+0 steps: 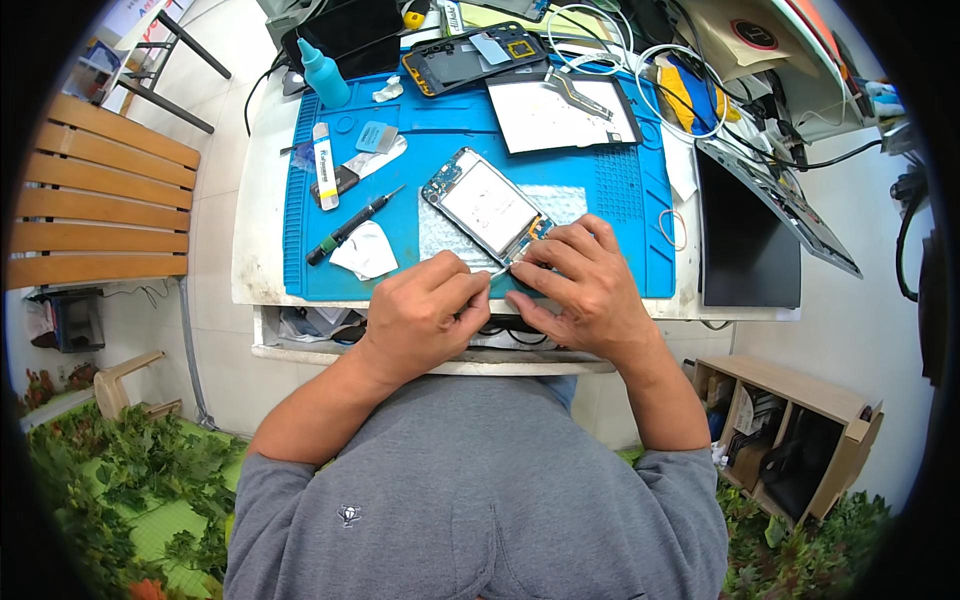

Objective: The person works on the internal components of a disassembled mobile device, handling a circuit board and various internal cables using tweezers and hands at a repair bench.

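An opened phone (482,200), with a white battery and exposed boards, lies tilted on translucent bubble wrap (562,205) on a blue mat (633,258). My left hand (425,310) is closed in a pinch on a thin pale strip (496,271) below the phone's lower end. My right hand (580,290) has bent fingers over that lower end, index fingertip by the strip and thumb lower; what it grips, if anything, is hidden. A black-and-green screwdriver (345,228) and a crumpled white tissue (365,255) lie to the left.
Behind are a blue bottle (325,78), a phone frame (470,60), a white pad (550,125) and coiled cables (640,75). At the right stands a dark laptop screen (750,240). A wooden seat (110,230) is at left, a shelf unit (785,425) at lower right.
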Tool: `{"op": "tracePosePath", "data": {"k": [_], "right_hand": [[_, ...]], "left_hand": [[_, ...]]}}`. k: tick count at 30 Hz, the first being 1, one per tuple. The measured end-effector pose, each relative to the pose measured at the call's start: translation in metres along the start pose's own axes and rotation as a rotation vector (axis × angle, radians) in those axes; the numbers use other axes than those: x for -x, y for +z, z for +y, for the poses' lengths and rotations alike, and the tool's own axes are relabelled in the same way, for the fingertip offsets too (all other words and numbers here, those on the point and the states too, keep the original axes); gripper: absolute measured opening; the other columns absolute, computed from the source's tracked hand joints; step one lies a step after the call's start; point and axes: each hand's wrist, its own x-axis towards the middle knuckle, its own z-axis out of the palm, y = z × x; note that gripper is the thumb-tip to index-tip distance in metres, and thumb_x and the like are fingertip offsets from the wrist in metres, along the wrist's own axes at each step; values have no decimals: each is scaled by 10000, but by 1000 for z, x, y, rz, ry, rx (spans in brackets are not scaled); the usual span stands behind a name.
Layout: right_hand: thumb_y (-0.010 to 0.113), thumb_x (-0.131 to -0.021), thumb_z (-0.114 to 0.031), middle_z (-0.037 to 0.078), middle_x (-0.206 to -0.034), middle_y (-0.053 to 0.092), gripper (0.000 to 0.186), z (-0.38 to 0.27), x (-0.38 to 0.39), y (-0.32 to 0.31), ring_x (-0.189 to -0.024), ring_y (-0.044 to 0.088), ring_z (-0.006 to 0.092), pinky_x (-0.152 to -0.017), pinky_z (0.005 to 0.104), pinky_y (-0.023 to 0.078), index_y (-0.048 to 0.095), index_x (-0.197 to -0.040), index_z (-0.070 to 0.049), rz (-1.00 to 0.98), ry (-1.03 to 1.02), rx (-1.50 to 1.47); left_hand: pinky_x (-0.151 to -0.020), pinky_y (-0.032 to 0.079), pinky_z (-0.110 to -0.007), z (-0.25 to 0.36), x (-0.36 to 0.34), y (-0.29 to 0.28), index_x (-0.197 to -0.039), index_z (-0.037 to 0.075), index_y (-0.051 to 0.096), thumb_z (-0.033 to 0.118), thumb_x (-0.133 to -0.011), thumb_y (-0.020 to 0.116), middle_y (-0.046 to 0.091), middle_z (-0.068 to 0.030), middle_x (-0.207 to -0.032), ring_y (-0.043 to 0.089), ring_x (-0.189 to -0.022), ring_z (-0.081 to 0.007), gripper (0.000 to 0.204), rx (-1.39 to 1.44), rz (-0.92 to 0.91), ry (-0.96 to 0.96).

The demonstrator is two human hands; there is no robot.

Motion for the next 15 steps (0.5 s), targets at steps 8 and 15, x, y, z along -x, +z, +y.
{"op": "tracePosePath", "data": {"k": [8,15], "right_hand": [[948,-898,-253,35,-1096,765,268,3,-3,-4,-1097,698,247,-1109,498,499,854,-1098,-101,-40,-37,0],[949,-893,-238,36,-1099,773,264,3,-5,-5,-1093,705,248,-1092,493,507,852,-1097,-102,-41,-49,19]], "left_hand": [[-600,585,-363,0,2,2,-1044,49,849,2,-866,902,745,-72,-881,732,-669,-232,191,-1,18,3],[-587,571,-358,2,3,3,-1039,50,846,9,-872,897,718,-65,-855,709,-648,-221,180,-19,23,5]]}}
